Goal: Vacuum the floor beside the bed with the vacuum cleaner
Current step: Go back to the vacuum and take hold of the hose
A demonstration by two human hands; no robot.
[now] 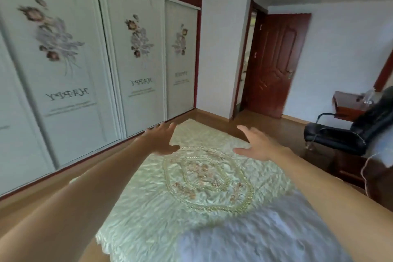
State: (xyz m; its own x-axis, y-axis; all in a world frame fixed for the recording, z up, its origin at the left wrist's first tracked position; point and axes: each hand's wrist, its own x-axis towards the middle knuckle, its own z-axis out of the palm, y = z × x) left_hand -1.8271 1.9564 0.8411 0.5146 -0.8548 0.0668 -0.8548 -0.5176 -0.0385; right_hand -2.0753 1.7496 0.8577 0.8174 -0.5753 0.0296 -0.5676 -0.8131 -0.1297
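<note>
I hold my left hand (161, 139) and right hand (256, 144) open, fingers spread and empty, over the bed (202, 176), its pale green cover embroidered; wood floor (27, 204) alongside.

Both bare arms reach forward, nearly straight and converging slightly. The left forearm (74, 193) comes in from the lower left, the right forearm (331, 178) from the lower right. The left hand (162, 139) is spread, fingers straight and fanned, thumb pointing inward. The right hand (258, 144) mirrors it, fingers loosely extended, thumb pointing inward. The hands are well apart, both empty.
</note>
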